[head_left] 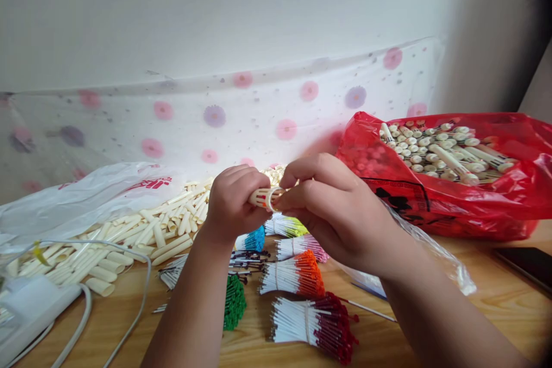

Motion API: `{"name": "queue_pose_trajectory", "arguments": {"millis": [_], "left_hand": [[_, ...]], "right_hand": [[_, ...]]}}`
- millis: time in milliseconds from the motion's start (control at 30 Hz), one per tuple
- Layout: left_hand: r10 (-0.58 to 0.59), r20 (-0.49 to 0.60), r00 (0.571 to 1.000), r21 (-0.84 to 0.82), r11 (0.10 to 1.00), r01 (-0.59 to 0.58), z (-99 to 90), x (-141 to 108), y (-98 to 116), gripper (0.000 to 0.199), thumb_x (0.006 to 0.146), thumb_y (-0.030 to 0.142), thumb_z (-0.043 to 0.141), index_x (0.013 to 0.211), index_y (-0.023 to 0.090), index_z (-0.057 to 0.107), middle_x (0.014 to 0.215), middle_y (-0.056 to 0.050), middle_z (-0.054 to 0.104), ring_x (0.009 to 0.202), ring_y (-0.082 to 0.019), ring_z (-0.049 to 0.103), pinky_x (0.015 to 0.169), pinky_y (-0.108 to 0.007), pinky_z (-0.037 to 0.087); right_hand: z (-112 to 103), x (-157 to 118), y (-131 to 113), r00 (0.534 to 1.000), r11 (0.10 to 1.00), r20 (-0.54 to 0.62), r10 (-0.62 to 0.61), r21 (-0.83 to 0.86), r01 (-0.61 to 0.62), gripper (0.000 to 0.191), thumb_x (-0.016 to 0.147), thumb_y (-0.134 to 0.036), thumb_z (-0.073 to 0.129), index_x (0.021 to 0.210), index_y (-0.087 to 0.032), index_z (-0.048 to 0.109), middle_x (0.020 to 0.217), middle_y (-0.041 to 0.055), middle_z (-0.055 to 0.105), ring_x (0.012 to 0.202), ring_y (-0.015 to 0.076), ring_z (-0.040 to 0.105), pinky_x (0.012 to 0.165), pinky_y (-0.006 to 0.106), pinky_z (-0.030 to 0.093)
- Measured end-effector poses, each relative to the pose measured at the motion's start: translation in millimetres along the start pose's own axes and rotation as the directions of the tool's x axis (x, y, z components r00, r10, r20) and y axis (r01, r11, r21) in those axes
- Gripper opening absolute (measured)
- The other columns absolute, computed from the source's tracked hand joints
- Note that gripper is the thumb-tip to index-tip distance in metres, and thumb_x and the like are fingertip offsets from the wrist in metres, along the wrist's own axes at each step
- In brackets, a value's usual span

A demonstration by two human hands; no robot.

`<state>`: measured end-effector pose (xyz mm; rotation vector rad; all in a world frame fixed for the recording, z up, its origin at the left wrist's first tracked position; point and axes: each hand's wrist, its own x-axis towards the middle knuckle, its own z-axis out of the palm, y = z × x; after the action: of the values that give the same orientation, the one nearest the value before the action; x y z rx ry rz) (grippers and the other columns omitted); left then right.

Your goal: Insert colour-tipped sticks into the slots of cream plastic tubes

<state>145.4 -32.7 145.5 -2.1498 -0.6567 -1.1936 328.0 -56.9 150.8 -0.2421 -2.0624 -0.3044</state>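
Observation:
My left hand (pixel 233 201) is wrapped round a cream-coloured slotted plastic tube (pixel 260 198), its open end pointing right. Small orange-red bits show at the tube's slots. At that open end, the thumb and fingers of my right hand (pixel 336 213) are pinched together; what they hold is hidden. Below the hands lie banded bundles of thin white sticks with coloured tips: an orange bundle (pixel 293 273), a dark red bundle (pixel 313 322), a pink bundle (pixel 301 248), a blue bundle (pixel 253 239) and a green bundle (pixel 234 302), partly behind my left forearm.
Loose cream tubes (pixel 142 233) are heaped at left beside a white plastic bag (pixel 86 190). A power strip (pixel 38 310) with cables lies front left. At right, a red bag (pixel 388 184) holds many slotted tubes; a dark phone-like slab (pixel 528 264) lies near it.

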Motion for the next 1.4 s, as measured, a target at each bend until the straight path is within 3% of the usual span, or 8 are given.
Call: {"name": "queue_pose_trajectory", "arguments": {"millis": [400, 600, 800, 867, 933, 1067, 1200, 1400], "left_hand": [[-0.296, 0.105, 0.949, -0.051, 0.952, 0.303, 4.3, 3.6, -2.6, 0.011, 0.077, 0.028, 0.053, 0.077, 0.017, 0.054, 0.069, 0.000, 0.055, 0.063, -0.012, 0.050, 0.057, -0.024, 0.040], [-0.276, 0.268, 0.923, -0.287, 0.892, 0.350, 7.7, 4.1, -5.6, 0.028, 0.079, 0.042, 0.049, 0.094, 0.019, 0.055, 0.093, -0.005, 0.057, 0.091, -0.017, 0.052, 0.082, -0.030, 0.041], [-0.443, 0.203, 0.873, -0.274, 0.830, 0.485, 1.5, 0.5, -16.4, 0.022, 0.077, 0.033, 0.056, 0.094, 0.019, 0.056, 0.095, -0.004, 0.058, 0.093, -0.017, 0.053, 0.082, -0.032, 0.043], [-0.575, 0.190, 0.796, -0.323, 0.729, 0.604, -6.2, -9.4, -31.2, 0.023, 0.076, 0.034, 0.056, 0.092, 0.018, 0.056, 0.092, -0.004, 0.060, 0.087, -0.017, 0.056, 0.076, -0.030, 0.045], [-0.678, 0.275, 0.682, -0.267, 0.627, 0.732, -12.4, -27.6, -51.2, 0.027, 0.075, 0.037, 0.056, 0.094, 0.017, 0.055, 0.093, -0.005, 0.061, 0.085, -0.018, 0.057, 0.074, -0.031, 0.046], [-0.860, 0.375, 0.345, 0.174, 0.431, 0.885, -6.1, -82.9, -88.0, 0.037, 0.076, 0.039, 0.046, 0.104, 0.015, 0.051, 0.107, -0.010, 0.059, 0.096, -0.025, 0.055, 0.083, -0.036, 0.042], [-0.795, 0.549, 0.257, 0.255, 0.452, 0.855, 15.8, -128.3, -108.5, 0.033, 0.066, 0.029, 0.055, 0.096, 0.016, 0.059, 0.104, -0.008, 0.063, 0.099, -0.026, 0.055, 0.087, -0.034, 0.040], [-0.705, 0.688, 0.174, 0.315, 0.505, 0.804, 34.7, -138.9, -139.7, 0.032, 0.065, 0.025, 0.053, 0.096, 0.020, 0.060, 0.106, -0.004, 0.062, 0.098, -0.023, 0.055, 0.087, -0.030, 0.038]], "right_hand": [[17.9, -2.5, 36.9, 0.979, 0.998, -0.190, 0.070, 0.019, -0.068, 0.010, 0.082, -0.020, 0.048, 0.090, -0.017, 0.052, 0.088, 0.0046, 0.054, 0.088, 0.0144, 0.050, 0.076, 0.030, 0.043], [25.2, -8.4, 59.2, 0.981, 0.988, -0.125, 0.151, -0.012, -0.153, 0.013, 0.082, -0.021, 0.047, 0.089, -0.014, 0.055, 0.084, 0.0053, 0.057, 0.081, 0.0144, 0.052, 0.072, 0.029, 0.041], [30.3, -5.3, 54.2, 0.964, 0.970, 0.108, 0.243, -0.006, -0.244, 0.020, 0.085, -0.031, 0.044, 0.091, -0.015, 0.054, 0.085, 0.0034, 0.058, 0.080, 0.0125, 0.052, 0.071, 0.026, 0.040], [44.8, -0.5, 59.2, 0.883, 0.951, 0.354, 0.310, -0.097, -0.295, 0.024, 0.088, -0.034, 0.038, 0.097, -0.017, 0.052, 0.092, 0.0029, 0.058, 0.085, 0.0126, 0.052, 0.075, 0.026, 0.040], [69.1, 5.3, 70.0, 0.730, 0.935, 0.585, 0.354, -0.197, -0.295, 0.023, 0.089, -0.033, 0.036, 0.102, -0.021, 0.051, 0.099, 0.0015, 0.057, 0.090, 0.0131, 0.052, 0.078, 0.028, 0.041], [133.7, 12.2, 102.7, 0.498, 0.912, 0.765, 0.409, -0.319, -0.258, 0.024, 0.086, -0.031, 0.045, 0.103, -0.015, 0.052, 0.099, 0.0050, 0.056, 0.084, 0.0147, 0.056, 0.072, 0.034, 0.047], [192.6, 12.6, 130.6, 0.323, 0.903, 0.843, 0.429, -0.387, -0.187, 0.027, 0.085, -0.030, 0.048, 0.107, -0.015, 0.051, 0.107, 0.0066, 0.053, 0.091, 0.0169, 0.055, 0.077, 0.037, 0.047], [251.0, 15.9, 152.7, 0.217, 0.931, 0.908, 0.360, -0.332, -0.153, 0.028, 0.085, -0.030, 0.048, 0.109, -0.015, 0.050, 0.108, 0.0068, 0.053, 0.092, 0.0175, 0.055, 0.077, 0.038, 0.047]]}}
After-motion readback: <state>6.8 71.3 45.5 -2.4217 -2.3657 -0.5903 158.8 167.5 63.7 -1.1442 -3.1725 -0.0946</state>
